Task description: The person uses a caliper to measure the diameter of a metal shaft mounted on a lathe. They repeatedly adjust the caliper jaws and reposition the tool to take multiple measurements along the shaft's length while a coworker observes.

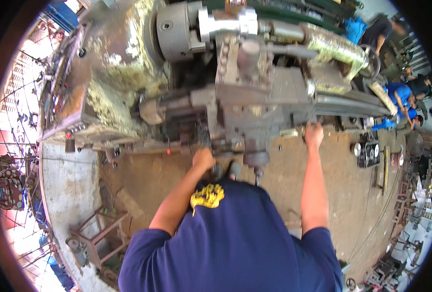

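Note:
I stand bent over a large metal lathe. Both arms reach to the front of its carriage (262,100). My left hand (204,159) is closed in a fist below the carriage's left part; whatever it grips is hidden. Farther right, my right hand (314,134) is curled at the carriage's right end, over a small dark part I cannot make out. A shiny stepped metal workpiece (228,24) sits between the grey chuck (173,31) and the tailstock (340,48). The tool post (249,54) stands on the carriage, on the near side of the workpiece.
The worn headstock (116,73) fills the upper left. A ball-ended lever (258,173) juts from the carriage toward my body. On the floor at lower left is a rusty metal frame (96,233). People in blue (403,95) are at the far right, beside other machines.

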Motion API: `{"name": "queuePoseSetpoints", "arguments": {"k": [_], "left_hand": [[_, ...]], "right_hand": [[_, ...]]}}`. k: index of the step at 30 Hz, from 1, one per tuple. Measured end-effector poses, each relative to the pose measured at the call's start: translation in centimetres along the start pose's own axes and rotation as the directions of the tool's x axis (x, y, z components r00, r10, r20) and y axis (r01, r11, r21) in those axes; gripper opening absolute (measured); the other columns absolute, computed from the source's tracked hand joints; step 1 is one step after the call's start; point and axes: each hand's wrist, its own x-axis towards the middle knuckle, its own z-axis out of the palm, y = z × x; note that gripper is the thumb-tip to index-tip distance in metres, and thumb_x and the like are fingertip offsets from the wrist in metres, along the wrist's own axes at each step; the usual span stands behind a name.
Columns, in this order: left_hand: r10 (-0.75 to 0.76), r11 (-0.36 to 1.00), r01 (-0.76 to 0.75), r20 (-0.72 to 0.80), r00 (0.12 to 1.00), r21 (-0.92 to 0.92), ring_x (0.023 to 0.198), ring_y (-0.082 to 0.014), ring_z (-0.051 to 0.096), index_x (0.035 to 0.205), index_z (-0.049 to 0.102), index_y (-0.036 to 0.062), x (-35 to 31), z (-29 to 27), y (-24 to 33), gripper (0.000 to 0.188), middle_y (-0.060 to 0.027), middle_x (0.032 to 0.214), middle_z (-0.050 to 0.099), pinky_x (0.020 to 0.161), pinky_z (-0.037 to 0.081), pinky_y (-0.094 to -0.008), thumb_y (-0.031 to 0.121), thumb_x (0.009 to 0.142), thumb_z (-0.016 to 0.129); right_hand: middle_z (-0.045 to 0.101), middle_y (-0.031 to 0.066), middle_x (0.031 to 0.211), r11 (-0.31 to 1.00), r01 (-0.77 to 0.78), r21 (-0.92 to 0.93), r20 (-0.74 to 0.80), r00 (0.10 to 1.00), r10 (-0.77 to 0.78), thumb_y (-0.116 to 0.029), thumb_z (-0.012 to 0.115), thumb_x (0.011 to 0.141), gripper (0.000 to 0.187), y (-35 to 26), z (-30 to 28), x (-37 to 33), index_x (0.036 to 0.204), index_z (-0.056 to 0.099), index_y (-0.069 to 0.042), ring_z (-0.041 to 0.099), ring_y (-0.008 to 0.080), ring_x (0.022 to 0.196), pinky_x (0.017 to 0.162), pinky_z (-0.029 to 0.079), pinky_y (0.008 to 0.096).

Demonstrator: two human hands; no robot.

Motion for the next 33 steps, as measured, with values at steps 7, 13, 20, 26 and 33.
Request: {"name": "queuePoseSetpoints", "arguments": {"k": [7, 13, 20, 26, 33], "left_hand": [[0.077, 0.981, -0.09, -0.079, 0.994, -0.172, 0.108, -0.0426, 0.067, 0.116, 0.075, 0.0087, -0.1, 0.2, -1.3, 0.04, -0.026, 0.111, 0.071, 0.098, 0.054, -0.0497, 0.017, 0.078, 0.066], [0.1, 0.982, -0.107, -0.051, 0.994, -0.154, 0.109, -0.0436, 0.067, 0.119, 0.073, 0.0082, -0.3, -0.4, -0.7, 0.04, -0.028, 0.112, 0.069, 0.097, 0.053, -0.0503, 0.02, 0.082, 0.066], [0.116, 0.985, -0.117, -0.018, 0.993, -0.13, 0.113, -0.0427, 0.065, 0.119, 0.073, 0.0066, 1.0, 0.5, -1.8, 0.041, -0.0284, 0.115, 0.069, 0.1, 0.052, -0.0488, 0.021, 0.081, 0.068], [0.212, 0.976, -0.215, -0.101, 0.972, -0.025, 0.122, -0.04, 0.061, 0.128, 0.067, 0.0065, 1.0, 1.5, -2.6, 0.052, -0.0219, 0.128, 0.067, 0.104, 0.049, -0.0473, 0.034, 0.085, 0.073], [0.206, 0.973, -0.217, -0.123, 0.971, -0.077, 0.116, -0.042, 0.064, 0.118, 0.074, 0.0044, 1.1, 1.0, -1.9, 0.04, -0.0268, 0.12, 0.069, 0.101, 0.051, -0.0459, 0.016, 0.08, 0.07]], "right_hand": [[0.074, 0.0256, 0.1, 0.998, -0.065, -0.013, 0.019, 0.998, 0.066, -0.029, 0.073, 0.087, 0.027, 0.1, 0.3, 0.2, 0.103, 0.077, -0.007, 0.07, 0.0447, 0.1, 0.089, 0.054, 0.0493], [0.074, 0.0256, 0.099, 0.998, -0.048, -0.027, 0.022, 0.999, 0.049, -0.029, 0.074, 0.086, 0.028, 0.0, 0.1, 0.1, 0.102, 0.077, -0.006, 0.071, 0.0446, 0.099, 0.089, 0.055, 0.0495], [0.074, 0.025, 0.1, 0.997, -0.077, 0.0, 0.004, 0.997, 0.077, -0.027, 0.074, 0.086, 0.028, -0.6, 0.0, -0.2, 0.101, 0.077, -0.005, 0.071, 0.0436, 0.099, 0.091, 0.055, 0.0481], [0.075, 0.0229, 0.098, 0.999, -0.011, 0.053, 0.006, 1.0, 0.011, -0.021, 0.072, 0.087, 0.023, 0.5, 0.8, 0.3, 0.098, 0.077, -0.002, 0.074, 0.0397, 0.093, 0.084, 0.058, 0.0463], [0.074, 0.0248, 0.102, 0.968, -0.191, 0.165, 0.038, 0.981, 0.188, -0.027, 0.073, 0.085, 0.026, -1.3, 0.1, -0.8, 0.102, 0.076, -0.007, 0.071, 0.0393, 0.104, 0.092, 0.056, 0.0465]]}}
